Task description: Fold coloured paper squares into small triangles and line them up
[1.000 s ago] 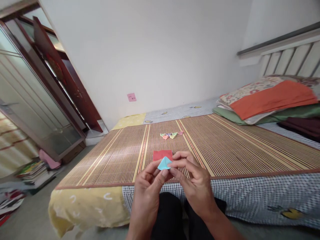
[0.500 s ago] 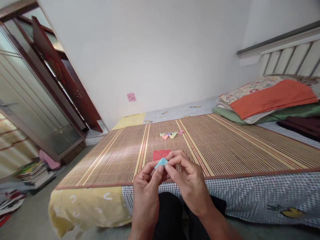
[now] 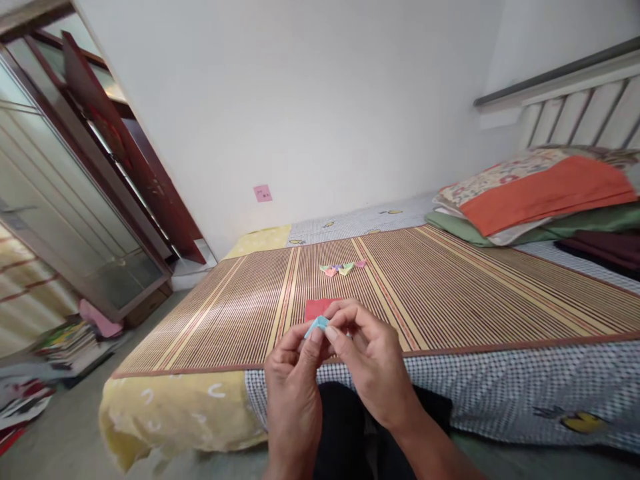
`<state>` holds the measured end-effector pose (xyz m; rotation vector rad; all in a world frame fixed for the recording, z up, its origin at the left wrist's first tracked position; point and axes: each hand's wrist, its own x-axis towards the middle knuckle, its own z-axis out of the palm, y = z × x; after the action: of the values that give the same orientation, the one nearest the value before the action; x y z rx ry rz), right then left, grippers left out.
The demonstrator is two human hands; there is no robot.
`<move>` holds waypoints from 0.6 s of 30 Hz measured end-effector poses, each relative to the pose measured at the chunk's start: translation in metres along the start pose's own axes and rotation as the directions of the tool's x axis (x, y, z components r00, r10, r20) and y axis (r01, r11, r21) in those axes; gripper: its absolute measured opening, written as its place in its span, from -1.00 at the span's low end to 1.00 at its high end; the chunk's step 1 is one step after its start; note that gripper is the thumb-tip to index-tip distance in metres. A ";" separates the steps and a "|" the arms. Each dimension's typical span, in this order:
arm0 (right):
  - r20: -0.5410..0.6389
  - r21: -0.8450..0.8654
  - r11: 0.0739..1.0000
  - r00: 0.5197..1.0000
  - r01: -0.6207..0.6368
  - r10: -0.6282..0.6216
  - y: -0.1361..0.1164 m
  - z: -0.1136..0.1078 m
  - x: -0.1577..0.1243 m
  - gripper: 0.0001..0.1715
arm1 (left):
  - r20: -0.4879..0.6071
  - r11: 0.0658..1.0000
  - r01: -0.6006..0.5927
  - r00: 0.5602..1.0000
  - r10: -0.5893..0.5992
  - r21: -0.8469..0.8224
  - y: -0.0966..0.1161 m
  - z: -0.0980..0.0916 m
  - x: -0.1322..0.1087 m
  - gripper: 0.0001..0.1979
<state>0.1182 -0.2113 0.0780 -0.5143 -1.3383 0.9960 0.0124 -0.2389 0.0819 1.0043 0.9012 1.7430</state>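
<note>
A small piece of folded light-blue paper (image 3: 317, 325) is pinched between both hands above the near edge of the mat. My left hand (image 3: 294, 373) grips its left and lower side between thumb and fingers. On its right side, my right hand (image 3: 373, 360) has thumb and forefinger closed on the paper, covering that corner. Just behind the fingers lies a red paper sheet (image 3: 318, 309), partly hidden by my right hand. Farther back, several small folded paper pieces (image 3: 343, 269) in green, pink, purple and yellow lie in a row.
A striped bamboo mat (image 3: 220, 307) covers the bed. Pillows and folded bedding (image 3: 545, 197) are piled at the right. Books (image 3: 67, 343) stand stacked on the floor at left, near an open door (image 3: 130, 153). A pink note (image 3: 263, 193) sticks to the wall.
The blue paper has shifted slightly left and looks narrower, with its right corner now under my right thumb and fingers. My right hand has moved a little left.
</note>
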 end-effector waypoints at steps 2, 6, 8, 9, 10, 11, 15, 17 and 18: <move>0.015 0.008 1.000 1.000 -0.009 0.009 0.000 -0.001 0.001 -0.89 | 0.005 1.000 0.007 1.000 -0.007 -0.004 0.001 0.000 0.000 -0.84; 0.103 -0.008 0.999 0.994 -0.035 0.036 -0.003 -0.009 0.005 -0.88 | 0.116 0.998 0.063 0.991 -0.066 0.025 0.007 -0.004 0.001 -0.82; 0.158 -0.063 0.998 0.987 -0.014 0.024 -0.005 -0.014 0.007 -0.86 | 0.146 0.995 0.088 0.985 -0.092 0.035 0.010 -0.007 0.002 -0.84; 0.187 -0.092 0.996 0.982 0.003 0.014 -0.007 -0.016 0.007 -0.85 | 0.151 0.994 0.102 0.983 -0.105 0.031 0.012 -0.009 0.003 -0.85; 0.214 -0.118 0.993 0.977 0.023 0.003 -0.008 -0.018 0.008 -0.84 | 0.152 0.993 0.118 0.981 -0.120 0.022 0.013 -0.010 0.004 -0.85; 0.237 -0.141 0.989 0.972 0.043 -0.008 -0.010 -0.020 0.008 -0.83 | 0.156 0.990 0.140 0.978 -0.140 0.007 0.014 -0.011 0.005 -0.84; 0.259 -0.233 0.965 0.964 0.120 -0.057 -0.013 -0.021 0.007 -0.81 | 0.162 0.973 0.225 0.963 -0.215 -0.051 0.016 -0.013 0.009 -0.84; 0.237 -0.263 0.955 0.968 0.140 -0.077 -0.013 -0.019 0.005 -0.80 | 0.146 0.969 0.235 0.964 -0.221 -0.082 0.015 -0.013 0.009 -0.84; 0.219 -0.274 0.950 0.972 0.148 -0.088 -0.012 -0.017 0.004 -0.81 | 0.132 0.969 0.227 0.968 -0.213 -0.096 0.014 -0.012 0.009 -0.84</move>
<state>0.1375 -0.2103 0.0869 -0.5532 -1.6938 0.7724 -0.0059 -0.2372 0.0919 0.8908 0.7986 1.5120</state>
